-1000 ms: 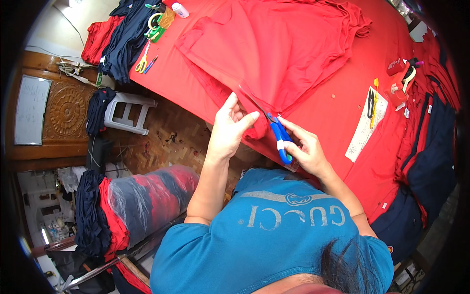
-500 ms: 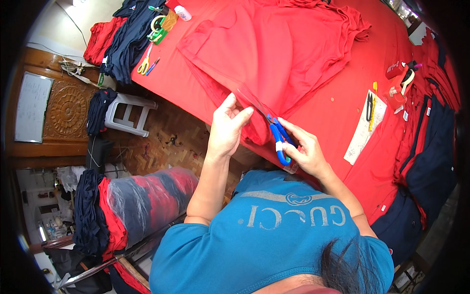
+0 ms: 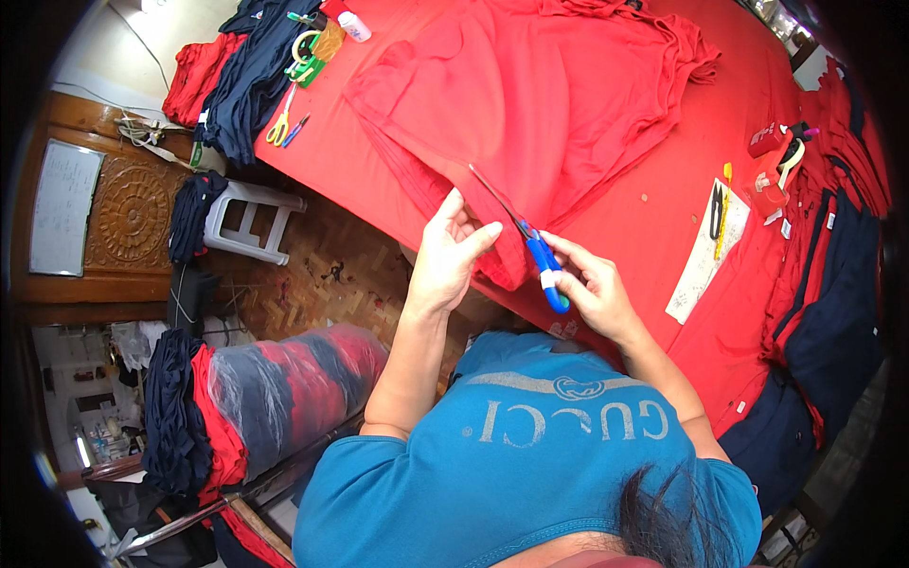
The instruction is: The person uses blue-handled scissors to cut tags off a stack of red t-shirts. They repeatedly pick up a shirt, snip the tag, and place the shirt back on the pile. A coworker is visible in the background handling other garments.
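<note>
A large red garment (image 3: 511, 104) is spread on the red-covered table, with its near edge drooping toward me. My left hand (image 3: 450, 254) is at that edge, its thumb raised and the other fingers partly curled against the cloth. My right hand (image 3: 598, 292) grips blue-handled scissors (image 3: 542, 256), with a white wrap on the handle. The blades lie close together and point up and left, just over the cloth beside my left fingertips. Whether they touch the fabric I cannot tell.
Yellow scissors (image 3: 278, 129) and a green tape dispenser (image 3: 305, 68) sit at the far left. Toward the right are a pattern piece (image 3: 696, 275) with a yellow cutter, and a red tape dispenser (image 3: 775, 194). Navy and red clothes (image 3: 833, 275) hang over the right edge. A white stool (image 3: 254, 220) stands left.
The scissors' handles have come together, closing the blades, and the tool has turned slightly more upright. My left hand has shifted a little right and down along the garment's edge.
</note>
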`<state>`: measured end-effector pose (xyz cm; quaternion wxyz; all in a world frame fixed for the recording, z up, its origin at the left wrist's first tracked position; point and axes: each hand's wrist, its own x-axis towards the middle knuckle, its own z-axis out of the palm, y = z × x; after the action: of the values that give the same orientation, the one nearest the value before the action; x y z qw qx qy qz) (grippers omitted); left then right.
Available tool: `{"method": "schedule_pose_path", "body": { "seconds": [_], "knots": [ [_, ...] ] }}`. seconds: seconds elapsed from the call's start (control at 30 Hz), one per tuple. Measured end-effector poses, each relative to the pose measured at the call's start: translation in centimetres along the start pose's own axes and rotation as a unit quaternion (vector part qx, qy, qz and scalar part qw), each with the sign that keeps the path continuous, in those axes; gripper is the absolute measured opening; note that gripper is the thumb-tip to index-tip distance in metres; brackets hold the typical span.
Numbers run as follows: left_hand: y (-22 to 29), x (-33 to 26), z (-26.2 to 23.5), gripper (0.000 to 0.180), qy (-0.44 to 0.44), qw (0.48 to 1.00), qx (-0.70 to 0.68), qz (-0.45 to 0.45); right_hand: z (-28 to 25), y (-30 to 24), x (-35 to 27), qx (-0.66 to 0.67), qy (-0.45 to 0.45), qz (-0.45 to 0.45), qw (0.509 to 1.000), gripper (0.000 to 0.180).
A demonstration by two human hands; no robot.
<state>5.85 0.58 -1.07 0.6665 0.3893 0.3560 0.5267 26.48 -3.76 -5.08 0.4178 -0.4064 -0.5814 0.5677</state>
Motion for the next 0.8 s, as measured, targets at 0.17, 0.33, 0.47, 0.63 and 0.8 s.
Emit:
{"method": "schedule_pose_path", "body": {
  "seconds": [0.17, 0.33, 0.47, 0.63, 0.8],
  "knots": [
    [-0.7, 0.0, -0.5, 0.057, -0.021, 0.999, -0.028, -0.021, -0.6, -0.4, -0.2, 0.152, -0.024, 0.108, 0.982, 0.046],
    [-1.9, -0.2, -0.5, 0.061, -0.015, 0.997, -0.06, -0.056, -0.5, -0.3, -0.1, 0.196, 0.046, 0.052, 0.978, 0.052],
    [-5.5, -1.1, -0.1, 0.057, -0.021, 0.98, -0.111, -0.167, -0.2, 1.2, 1.5, 0.036, 0.15, -0.033, 0.987, 0.064],
    [-9.1, -1.5, 0.1, 0.044, -0.015, 0.974, -0.084, -0.209, -0.6, 3.6, 2.3, 0.197, 0.144, 0.054, 0.968, 0.057],
    [-8.9, 1.9, -2.8, 0.042, 0.044, 0.98, -0.155, -0.113, -0.3, 3.6, 0.0, 0.149, 0.09, 0.101, 0.98, 0.052]
  ]
}}
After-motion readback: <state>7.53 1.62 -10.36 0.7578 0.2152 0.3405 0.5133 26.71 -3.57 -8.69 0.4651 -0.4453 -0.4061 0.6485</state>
